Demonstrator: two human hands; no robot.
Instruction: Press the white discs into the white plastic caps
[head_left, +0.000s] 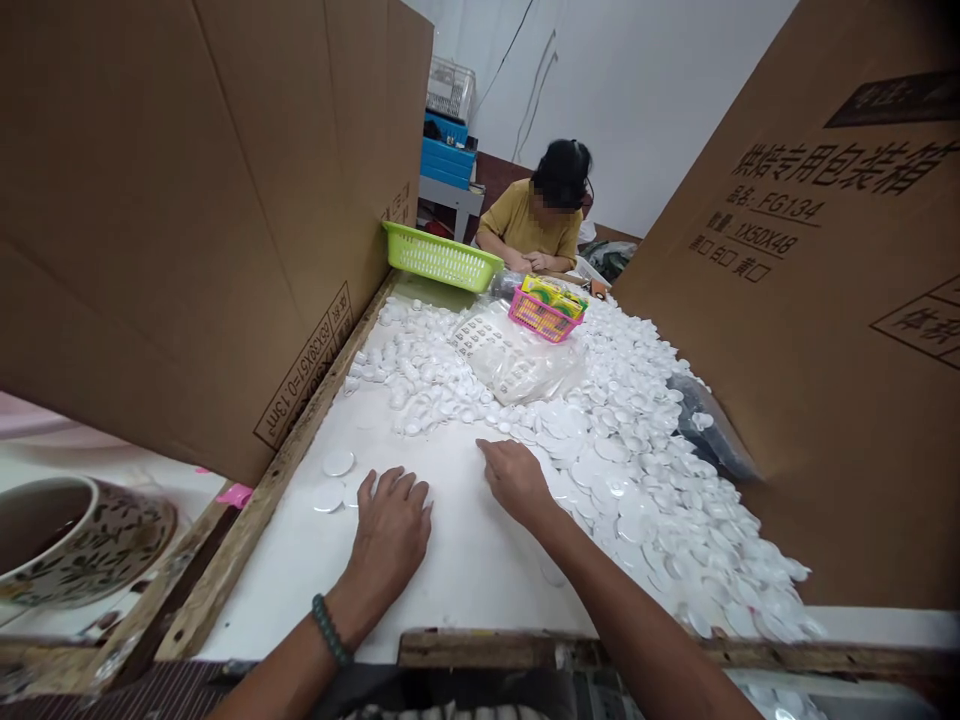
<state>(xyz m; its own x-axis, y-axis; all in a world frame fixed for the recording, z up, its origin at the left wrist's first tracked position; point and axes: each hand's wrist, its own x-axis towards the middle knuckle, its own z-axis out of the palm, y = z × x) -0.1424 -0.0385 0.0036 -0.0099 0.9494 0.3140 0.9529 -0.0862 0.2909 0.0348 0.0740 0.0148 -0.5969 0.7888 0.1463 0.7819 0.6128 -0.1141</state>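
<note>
At the lower centre of the frame, the left hand [394, 525] lies palm down and open, its fingers slightly spread over a flat white tabletop [469, 570]; whether anything sits beneath the palm cannot be told. A dark green beaded bracelet [328, 630] rings that wrist. Just right of centre, the right hand [517, 480] has its index finger extended and the other fingers curled under; whether they grip something is hidden. Its fingertip points at the near edge of a broad heap of small, glossy white round pieces [675, 540], which spreads from the lower right to the middle of the frame. A few flat white discs [338, 463] lie apart, just left of the left hand.

A rough wooden strip [480, 650] edges the tabletop at the bottom. At lower left stands a leaf-patterned cup [120, 540] with dark liquid inside. Tall brown cardboard panels [225, 200] flank the tabletop at left and right.

Farther up, a clear plastic bag [517, 365] lies among the pieces, with a pink plastic basket [541, 320] of yellow-and-green packs at its far side. Beyond, at upper centre, are a lime-green perforated basket [442, 258], a seated person in a yellow top [525, 225], bent forward, blue drawers [446, 162] and a pale wall [637, 90].
</note>
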